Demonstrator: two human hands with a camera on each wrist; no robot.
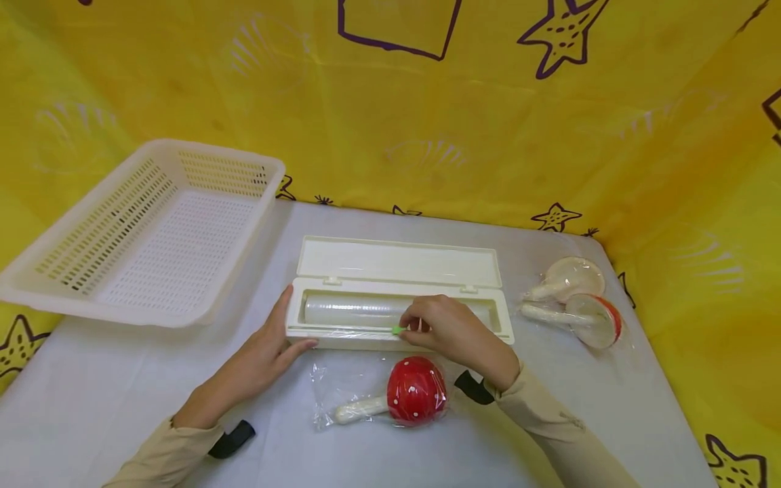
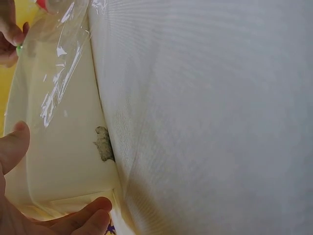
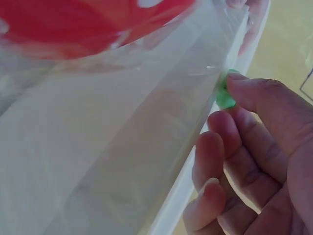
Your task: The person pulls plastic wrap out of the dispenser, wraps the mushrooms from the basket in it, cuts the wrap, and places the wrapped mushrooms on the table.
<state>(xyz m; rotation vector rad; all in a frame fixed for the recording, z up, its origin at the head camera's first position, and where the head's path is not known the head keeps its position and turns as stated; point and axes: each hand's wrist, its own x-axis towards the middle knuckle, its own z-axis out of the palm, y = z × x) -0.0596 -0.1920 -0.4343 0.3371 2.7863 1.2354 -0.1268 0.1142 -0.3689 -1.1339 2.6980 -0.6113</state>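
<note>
A cream cling film dispenser (image 1: 399, 342) lies on the table with its lid (image 1: 399, 261) tipped back and a roll of film (image 1: 350, 310) inside. My left hand (image 1: 259, 356) grips the dispenser's left end, thumb along the front and fingers round the side. Between thumb and forefinger, my right hand (image 1: 454, 332) pinches the small green slider (image 3: 226, 95) on the front rail. Clear film hangs over the dispenser's front in the left wrist view. Just in front lies a red toy mushroom-shaped piece (image 1: 417, 392) with white dots and a pale handle, wrapped in clear film.
A white slotted plastic basket (image 1: 244, 271) stands at the left. Two film-wrapped pieces with pale handles, one cream (image 1: 573, 276) and one red-rimmed (image 1: 594, 322), lie at the right. A yellow patterned cloth (image 1: 366, 135) rises behind the table.
</note>
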